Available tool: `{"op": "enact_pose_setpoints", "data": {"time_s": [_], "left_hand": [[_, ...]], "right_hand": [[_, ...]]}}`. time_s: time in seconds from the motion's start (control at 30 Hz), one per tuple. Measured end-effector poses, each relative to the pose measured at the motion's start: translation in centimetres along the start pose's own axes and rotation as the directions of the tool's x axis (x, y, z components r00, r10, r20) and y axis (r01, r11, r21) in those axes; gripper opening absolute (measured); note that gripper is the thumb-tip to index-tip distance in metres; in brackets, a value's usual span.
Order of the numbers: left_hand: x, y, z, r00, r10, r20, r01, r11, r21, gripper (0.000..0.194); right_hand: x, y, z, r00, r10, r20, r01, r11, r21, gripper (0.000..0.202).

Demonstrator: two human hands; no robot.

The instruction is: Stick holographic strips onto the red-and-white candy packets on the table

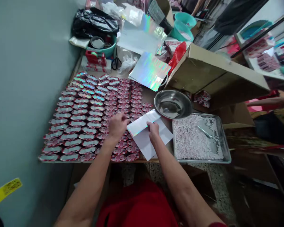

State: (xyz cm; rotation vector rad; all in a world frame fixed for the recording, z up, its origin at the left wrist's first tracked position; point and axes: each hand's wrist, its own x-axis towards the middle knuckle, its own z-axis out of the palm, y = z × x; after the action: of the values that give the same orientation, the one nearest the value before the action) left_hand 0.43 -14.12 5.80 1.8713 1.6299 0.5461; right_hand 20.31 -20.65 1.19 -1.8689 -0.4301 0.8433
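Observation:
My left hand is closed, fingertips pressed together, over the rows of small boxes and beside a shiny folded sheet. What it pinches, if anything, is too small to make out. My right hand grips the lower edge of that silvery holographic sheet between thumb and fingers. Beneath the sheet lies white paper, its corner pointing toward me. Many small red-and-white oval-topped boxes stand in tight rows to the left; those farthest left bear silvery strips on top, while others show a pink pattern.
A steel bowl stands beyond my right hand, touching a metal tray of small pale pieces with tweezers on them. More holographic sheets, a red tape dispenser and a cardboard box are behind. Another person's arm shows at right.

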Motion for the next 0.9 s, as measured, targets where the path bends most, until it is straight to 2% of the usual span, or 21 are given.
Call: {"op": "enact_pose_setpoints", "data": {"time_s": [0.07,0.1,0.17,0.23,0.27,0.3,0.33,0.37,0.4,0.43,0.47,0.5,0.53,0.6,0.67,0.73,0.83,0.9], "left_hand": [[2.6,2.9,3.1,0.998,0.009,0.056,-0.004,0.996,-0.091,0.016],[3.4,3.6,4.5,0.990,-0.010,0.141,0.030,0.989,-0.142,0.018],[4.2,3.9,6.5,0.941,-0.048,0.335,0.125,0.970,-0.211,0.024],[3.8,3.2,7.4,0.899,-0.076,0.431,0.184,0.959,-0.217,0.032],[3.3,2.8,7.5,0.902,-0.095,0.422,0.197,0.959,-0.204,0.036],[2.8,2.3,7.6,0.912,-0.117,0.394,0.205,0.960,-0.191,0.038],[2.2,2.0,7.5,0.921,-0.136,0.366,0.215,0.959,-0.186,0.039],[1.8,1.8,7.5,0.923,-0.147,0.356,0.227,0.954,-0.194,0.037],[1.4,1.7,7.5,0.920,-0.149,0.363,0.238,0.947,-0.215,0.035],[1.2,1.7,7.5,0.915,-0.139,0.380,0.243,0.939,-0.242,0.032],[1.0,1.8,7.6,0.911,-0.120,0.394,0.241,0.931,-0.274,0.029],[1.0,2.0,7.8,0.911,-0.094,0.402,0.231,0.923,-0.308,0.028],[1.1,2.2,8.0,0.911,-0.067,0.408,0.220,0.914,-0.341,0.027],[1.4,2.5,8.4,0.901,-0.017,0.434,0.210,0.892,-0.401,0.029],[1.6,2.4,8.7,0.875,0.004,0.485,0.245,0.859,-0.450,0.032],[1.6,2.2,8.9,0.840,-0.006,0.542,0.318,0.816,-0.483,0.035],[1.1,1.8,9.0,0.786,-0.054,0.616,0.436,0.755,-0.490,0.039],[0.8,1.9,9.0,0.757,-0.080,0.649,0.475,0.748,-0.463,0.041]], "right_hand": [[-0.1,0.4,0.2,0.990,0.102,0.093,-0.108,0.992,0.060,0.032],[-0.8,0.7,0.2,0.979,0.144,0.145,-0.157,0.984,0.080,0.031],[-2.6,1.5,-0.5,0.937,0.214,0.278,-0.253,0.961,0.114,0.031],[-4.1,2.0,-1.9,0.873,0.272,0.405,-0.312,0.949,0.036,0.032],[-4.5,2.0,-2.9,0.867,0.274,0.417,-0.276,0.960,-0.057,0.032],[-4.5,1.9,-3.8,0.892,0.233,0.387,-0.178,0.969,-0.172,0.032],[-4.2,1.5,-4.8,0.933,0.128,0.337,-0.026,0.956,-0.292,0.031],[-3.7,1.0,-5.6,0.952,-0.033,0.306,0.158,0.906,-0.393,0.029],[-3.0,0.3,-6.1,0.926,-0.214,0.313,0.345,0.817,-0.462,0.027],[-2.1,-0.4,-6.4,0.856,-0.371,0.361,0.512,0.703,-0.493,0.025],[-1.1,-1.1,-6.4,0.762,-0.476,0.439,0.648,0.580,-0.494,0.027],[-0.1,-1.7,-6.1,0.664,-0.530,0.527,0.747,0.461,-0.479,0.031],[0.9,-2.2,-5.7,0.580,-0.543,0.607,0.813,0.354,-0.462,0.035],[2.4,-2.4,-4.7,0.473,-0.505,0.722,0.877,0.196,-0.438,0.038],[3.3,-1.9,-4.2,0.410,-0.464,0.785,0.906,0.111,-0.408,0.038],[3.6,-0.9,-4.6,0.363,-0.465,0.807,0.924,0.069,-0.376,0.040],[3.3,0.5,-6.2,0.298,-0.496,0.816,0.944,0.025,-0.330,0.042],[3.0,0.9,-7.4,0.277,-0.515,0.811,0.948,0.012,-0.317,0.040]]}}
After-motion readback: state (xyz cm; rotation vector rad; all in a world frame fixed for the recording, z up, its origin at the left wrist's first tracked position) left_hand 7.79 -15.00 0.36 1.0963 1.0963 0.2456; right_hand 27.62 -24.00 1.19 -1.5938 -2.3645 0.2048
